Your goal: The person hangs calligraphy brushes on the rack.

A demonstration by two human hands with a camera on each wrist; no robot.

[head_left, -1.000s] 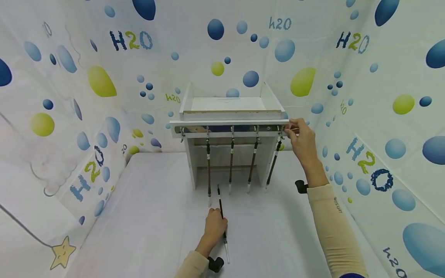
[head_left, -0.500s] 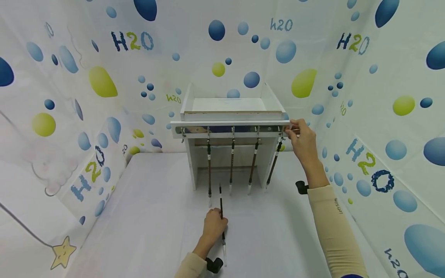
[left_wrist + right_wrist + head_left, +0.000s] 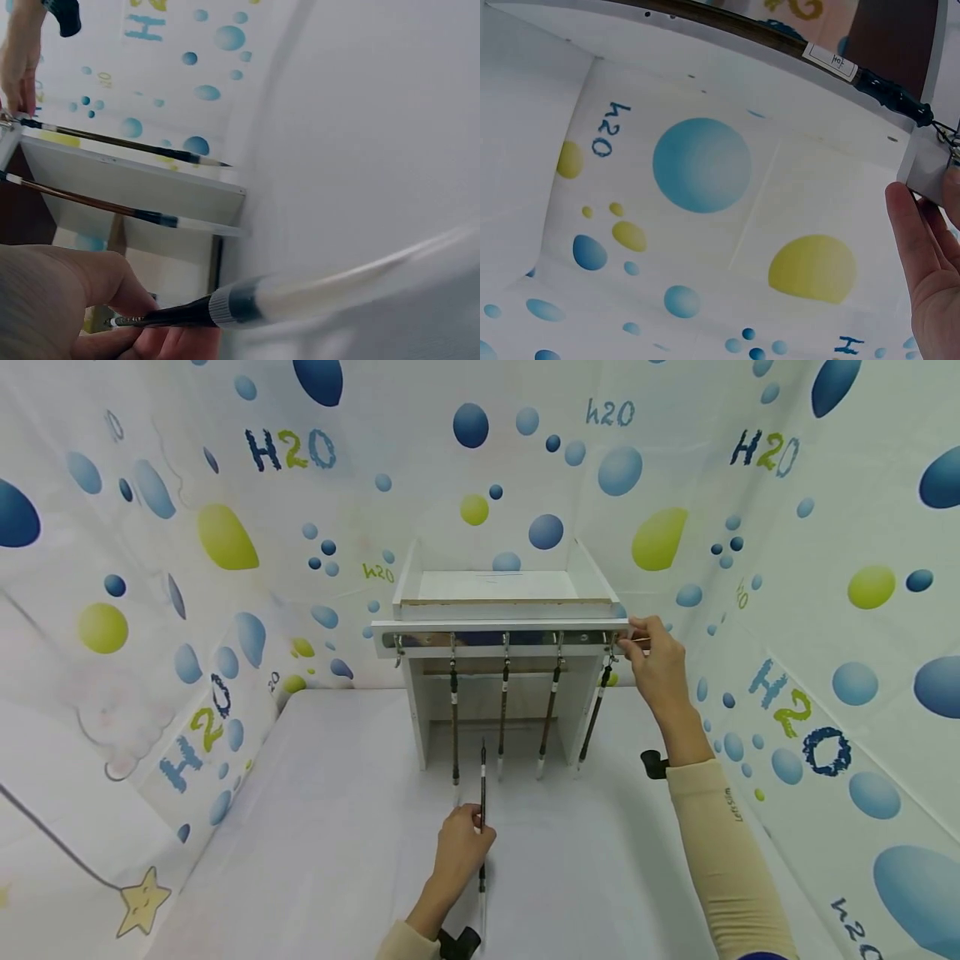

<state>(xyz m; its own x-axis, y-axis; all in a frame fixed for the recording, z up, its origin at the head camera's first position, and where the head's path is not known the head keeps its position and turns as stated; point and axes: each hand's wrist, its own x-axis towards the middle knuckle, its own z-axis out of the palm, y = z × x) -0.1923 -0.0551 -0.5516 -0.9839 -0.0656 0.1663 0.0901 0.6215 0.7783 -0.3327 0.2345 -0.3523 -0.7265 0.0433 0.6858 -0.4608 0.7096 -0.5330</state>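
My left hand (image 3: 463,843) pinches a calligraphy brush (image 3: 483,785) at mid-handle, below the rack's front. The brush's dark looped end points at the rack, and its clear-capped bristles (image 3: 300,298) point back toward me. At the right end of the white wooden rack (image 3: 416,710), my right hand (image 3: 662,668) grips the front board (image 3: 386,627). In the right wrist view its fingers (image 3: 911,232) press that board's end beside a hook. Several brushes hang from the board's metal hooks, such as a brown brush (image 3: 454,718) and the rightmost brush (image 3: 595,714). The leftmost hook (image 3: 398,652) carries no brush.
A white-covered table (image 3: 337,827) lies under the rack. White sheets with blue and green dots (image 3: 315,493) stand behind and at both sides. On top of the rack is a shallow open tray (image 3: 495,585). Brush tips hang close to the left hand.
The left hand has carried the brush slightly toward the rack, and the brush has swung from slanted to nearly straight in the head view. The right hand stays on the board's end.
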